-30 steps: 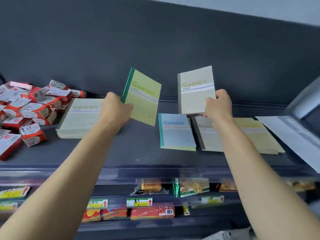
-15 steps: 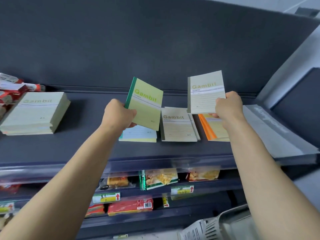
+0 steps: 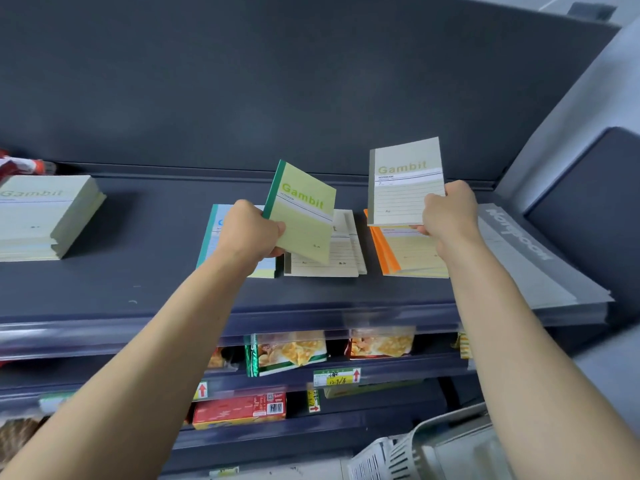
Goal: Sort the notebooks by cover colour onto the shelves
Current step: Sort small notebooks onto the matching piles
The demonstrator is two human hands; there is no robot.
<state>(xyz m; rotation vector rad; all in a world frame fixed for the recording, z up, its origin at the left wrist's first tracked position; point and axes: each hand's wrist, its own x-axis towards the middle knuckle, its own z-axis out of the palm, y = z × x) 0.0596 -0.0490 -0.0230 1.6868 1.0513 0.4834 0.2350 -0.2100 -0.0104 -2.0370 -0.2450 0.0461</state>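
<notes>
Two notebooks aloft | left hand (image 3: 251, 233) pinches green-spined notebook (image 3: 304, 216), tilted, long axis near upright | right hand (image 3: 450, 216) pinches grey-spined notebook (image 3: 405, 183), upright above orange-spined pile (image 3: 408, 258) | grey pile (image 3: 332, 261) just left, mid-shelf (image 3: 156, 271) | pale-green stack (image 3: 41, 216) sits well apart at shelf's left end, left hand nearer, I'd say

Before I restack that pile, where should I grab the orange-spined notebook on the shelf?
I'd pinch the orange-spined notebook at its near left corner, coming in from the front: it lies flat, spine leftward, and the right hand holding the grey notebook covers its far end.
</notes>
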